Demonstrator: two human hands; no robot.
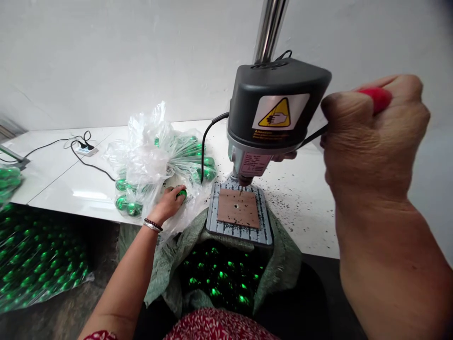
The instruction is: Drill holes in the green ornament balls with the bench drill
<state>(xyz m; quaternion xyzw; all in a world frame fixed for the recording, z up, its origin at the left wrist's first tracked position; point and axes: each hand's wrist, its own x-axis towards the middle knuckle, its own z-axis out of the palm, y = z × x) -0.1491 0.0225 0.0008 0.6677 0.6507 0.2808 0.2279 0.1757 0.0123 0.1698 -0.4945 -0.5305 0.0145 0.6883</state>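
My left hand [170, 204] reaches into the mouth of a clear plastic bag [145, 156], its fingers closed on a shiny green ball [181, 193]. On the right, my right hand [375, 127] is wrapped round the red knob [379, 98] of the drill press lever. The dark drill press head [276, 94] stands over a brown square board [244, 213] with a small hole in it, which lies on the slotted metal base [213, 212]. No ball sits on the board. Dark shavings are scattered over board and base.
Below the base, an open green woven sack [283, 264] holds many green balls. More bagged green balls [38, 264] are at the lower left. A power strip [86, 149] with black cords lies on the white table [63, 184]. A metal column [269, 33] rises behind the drill head.
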